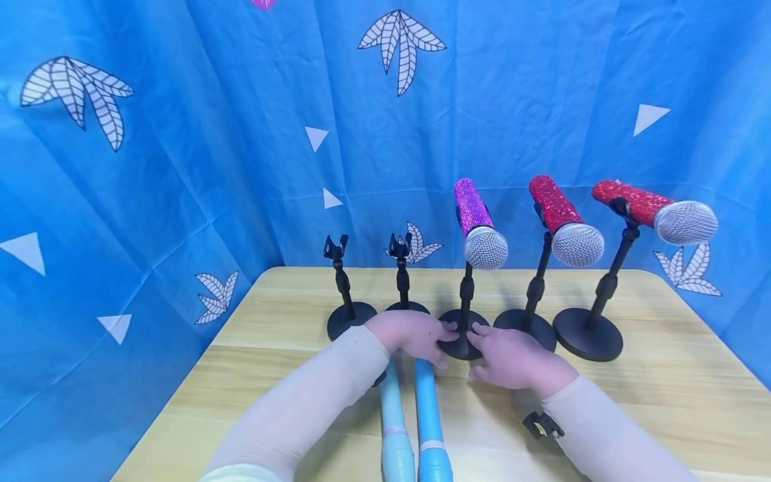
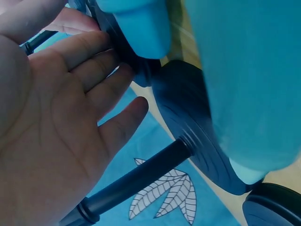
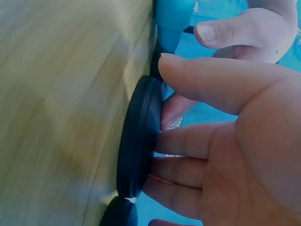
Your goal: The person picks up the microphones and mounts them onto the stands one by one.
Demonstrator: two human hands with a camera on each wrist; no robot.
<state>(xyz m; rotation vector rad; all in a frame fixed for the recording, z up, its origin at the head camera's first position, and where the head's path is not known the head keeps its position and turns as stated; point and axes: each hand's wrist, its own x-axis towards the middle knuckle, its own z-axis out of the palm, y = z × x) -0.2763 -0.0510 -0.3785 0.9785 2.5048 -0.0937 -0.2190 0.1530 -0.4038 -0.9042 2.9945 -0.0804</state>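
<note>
A black microphone stand in the middle of the row holds a microphone with a purple glitter handle and a silver mesh head. At the left of its round base is my left hand, fingertips touching it. From the right, my right hand rests its fingertips on the same base. The fingers of both hands are fairly straight in the wrist views. Below my left hand lie a pale blue tube-shaped object and a brighter blue one; their far ends are hidden from the head view.
Two stands with bare clips, a left one and its neighbour, stand left of the middle. Rightward are stands bearing a red glitter microphone and another red microphone. A blue patterned curtain surrounds the wooden table.
</note>
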